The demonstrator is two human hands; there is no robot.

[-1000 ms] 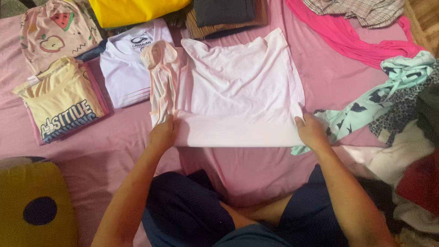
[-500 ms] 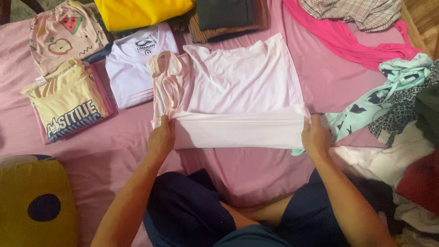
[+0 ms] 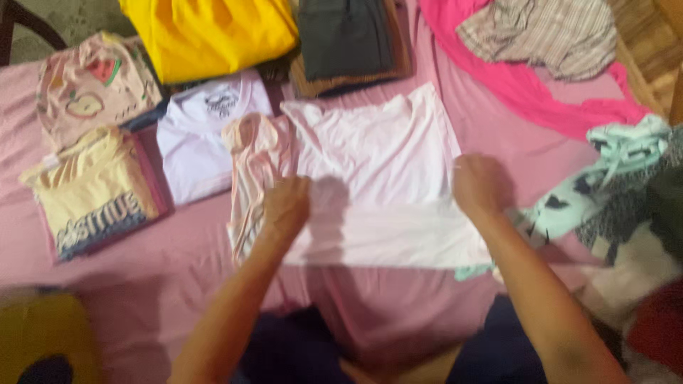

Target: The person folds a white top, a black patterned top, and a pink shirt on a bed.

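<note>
A pale pink shirt (image 3: 377, 149) lies flat on the pink bed sheet (image 3: 178, 277) in front of me, its lower part folded up over the middle. My left hand (image 3: 286, 205) grips the left end of that folded part, beside a peach-pink bunched garment (image 3: 255, 163). At the shirt's right edge my right hand (image 3: 475, 183) grips the other end of the fold. The picture is blurred by motion.
Folded clothes lie at the left: a cream printed shirt (image 3: 92, 192), a white shirt (image 3: 203, 139), a pink fruit-print one (image 3: 89, 89). A yellow garment (image 3: 210, 32) and a dark folded pile (image 3: 348, 39) sit at the back. Loose clothes (image 3: 605, 178) heap at the right.
Both hands have carried the shirt's bottom hem upward, away from me, so the folded band is now wider and higher on the shirt. The view has shifted.
</note>
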